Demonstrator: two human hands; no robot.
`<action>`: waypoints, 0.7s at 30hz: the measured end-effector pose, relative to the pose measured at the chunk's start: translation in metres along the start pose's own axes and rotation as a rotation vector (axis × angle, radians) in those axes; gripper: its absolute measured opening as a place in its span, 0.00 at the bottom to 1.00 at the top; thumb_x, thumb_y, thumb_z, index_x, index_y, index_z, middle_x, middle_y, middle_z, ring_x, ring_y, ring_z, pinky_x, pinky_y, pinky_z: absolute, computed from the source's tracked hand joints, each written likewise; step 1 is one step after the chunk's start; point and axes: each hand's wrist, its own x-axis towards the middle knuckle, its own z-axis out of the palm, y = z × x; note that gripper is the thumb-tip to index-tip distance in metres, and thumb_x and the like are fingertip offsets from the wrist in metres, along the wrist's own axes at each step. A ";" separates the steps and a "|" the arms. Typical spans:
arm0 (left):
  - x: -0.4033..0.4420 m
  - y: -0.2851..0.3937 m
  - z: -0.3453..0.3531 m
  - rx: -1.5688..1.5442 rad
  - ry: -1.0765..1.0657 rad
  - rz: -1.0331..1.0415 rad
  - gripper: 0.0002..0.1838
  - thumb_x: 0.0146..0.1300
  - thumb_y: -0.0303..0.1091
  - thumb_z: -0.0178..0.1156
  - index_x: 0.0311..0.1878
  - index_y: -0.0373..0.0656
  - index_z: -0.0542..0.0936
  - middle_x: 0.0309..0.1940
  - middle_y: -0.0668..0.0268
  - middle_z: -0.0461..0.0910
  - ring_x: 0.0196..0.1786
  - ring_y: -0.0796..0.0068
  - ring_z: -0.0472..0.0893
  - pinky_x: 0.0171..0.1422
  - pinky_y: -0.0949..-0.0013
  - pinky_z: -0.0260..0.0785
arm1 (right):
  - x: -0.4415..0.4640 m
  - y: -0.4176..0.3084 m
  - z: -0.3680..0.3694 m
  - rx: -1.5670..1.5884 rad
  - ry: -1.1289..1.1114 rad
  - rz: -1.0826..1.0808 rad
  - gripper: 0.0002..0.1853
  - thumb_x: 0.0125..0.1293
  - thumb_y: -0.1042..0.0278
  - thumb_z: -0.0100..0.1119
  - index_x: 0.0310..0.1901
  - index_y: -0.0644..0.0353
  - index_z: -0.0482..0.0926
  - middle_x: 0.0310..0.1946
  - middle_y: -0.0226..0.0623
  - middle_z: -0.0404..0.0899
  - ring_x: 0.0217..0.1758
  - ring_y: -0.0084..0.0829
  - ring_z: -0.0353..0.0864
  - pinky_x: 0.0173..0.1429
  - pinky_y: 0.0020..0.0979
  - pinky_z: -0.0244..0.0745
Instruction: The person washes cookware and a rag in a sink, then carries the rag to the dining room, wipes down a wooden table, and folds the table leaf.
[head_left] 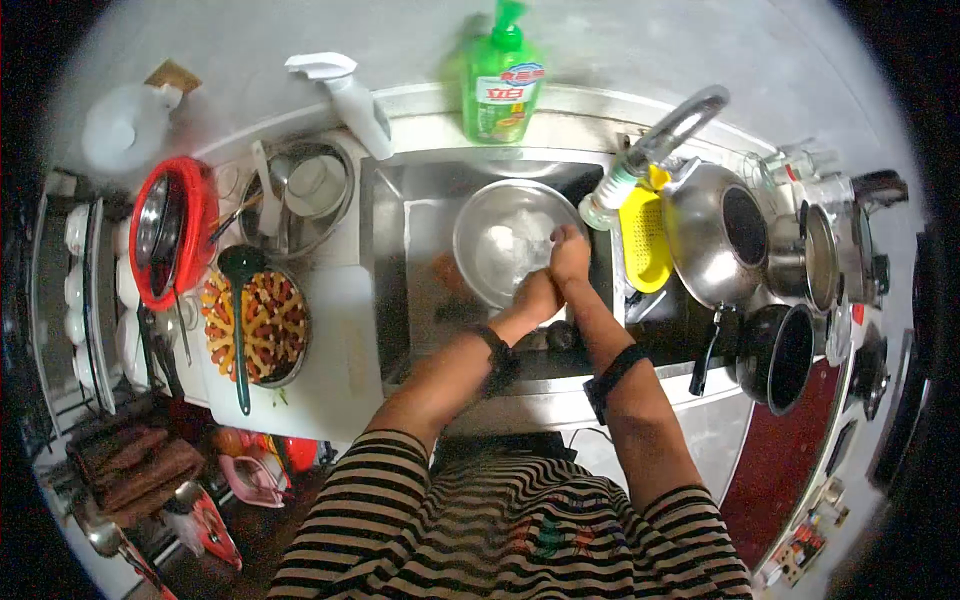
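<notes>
A round metal bowl (pixel 490 235) sits in the steel sink (pixel 390 260), with a bright, shiny patch inside it. My left hand (pixel 539 294) and my right hand (pixel 570 256) are pressed against each other over the bowl's right side. Both look closed, the right one farther from me. Whatever they may hold is hidden by the fingers. The faucet (pixel 610 190), with a clear-and-white end piece, hangs just beyond my right hand. A small dark round thing (pixel 563 337) lies in the sink near my wrists.
Left of the sink, a dark green ladle (pixel 240 310) lies across a pan of colorful food (pixel 280 335) on a white cutting board (pixel 340 320). Behind stand a green soap bottle (pixel 503 95) and a white spray bottle (pixel 357 110). Right are a yellow strainer (pixel 645 240) and a wok (pixel 700 240).
</notes>
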 end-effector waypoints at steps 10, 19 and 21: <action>-0.076 0.071 -0.047 -0.753 -0.499 0.142 0.31 0.52 0.37 0.66 0.57 0.37 0.67 0.50 0.59 0.72 0.50 0.68 0.74 0.50 0.65 0.71 | -0.109 -0.006 -0.133 0.823 -0.327 0.143 0.15 0.60 0.64 0.62 0.47 0.57 0.73 0.41 0.32 0.77 0.43 0.23 0.75 0.49 0.27 0.70; -0.107 0.027 -0.052 0.767 0.251 0.771 0.14 0.61 0.27 0.52 0.49 0.33 0.74 0.52 0.50 0.74 0.53 0.53 0.74 0.59 0.56 0.64 | -0.287 0.048 -0.289 0.916 -0.068 0.027 0.08 0.58 0.66 0.64 0.35 0.59 0.77 0.35 0.30 0.78 0.39 0.21 0.75 0.44 0.23 0.70; -0.169 0.112 -0.013 -0.019 0.056 0.486 0.16 0.63 0.28 0.51 0.52 0.32 0.72 0.48 0.55 0.77 0.50 0.65 0.76 0.56 0.67 0.66 | -0.339 0.080 -0.323 0.685 0.088 -0.090 0.09 0.56 0.65 0.65 0.33 0.60 0.78 0.35 0.31 0.74 0.40 0.22 0.73 0.42 0.25 0.70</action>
